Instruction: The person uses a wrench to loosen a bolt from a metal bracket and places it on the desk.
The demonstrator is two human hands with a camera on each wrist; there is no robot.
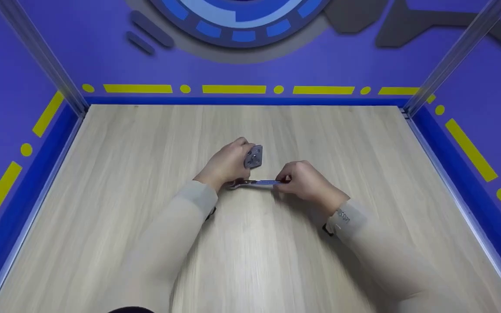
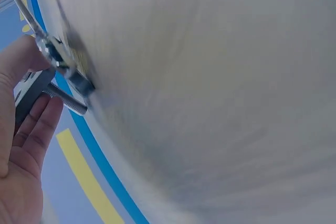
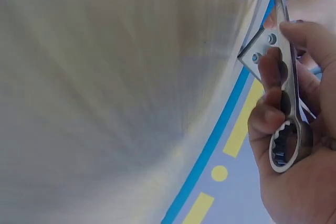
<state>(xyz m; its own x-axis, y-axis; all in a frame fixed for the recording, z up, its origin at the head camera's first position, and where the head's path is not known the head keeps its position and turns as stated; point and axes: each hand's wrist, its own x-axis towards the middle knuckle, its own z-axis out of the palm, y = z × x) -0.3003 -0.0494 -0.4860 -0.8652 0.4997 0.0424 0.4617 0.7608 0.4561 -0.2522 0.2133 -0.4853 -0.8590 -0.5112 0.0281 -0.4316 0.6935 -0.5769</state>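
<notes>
wrench point(image 3: 292, 87), smooth bright metal, stretches from nine to three o'clock, its toothed ring at the right hand point(image 1: 305, 180), whose curled fingers pinch the shank; its opposite end is blurred. at ten, the left hand point(image 1: 229, 160), mostly closed, grips a bolt-studded metal plate point(image 1: 254, 157); whether its thumb meets the wrench is hard to tell. a threaded rod point(image 2: 70, 101) juts from the plate. beyond, pale wood-grained bench point(image 1: 342, 139) and purple wall point(image 1: 102, 52), cut off at twelve.
</notes>
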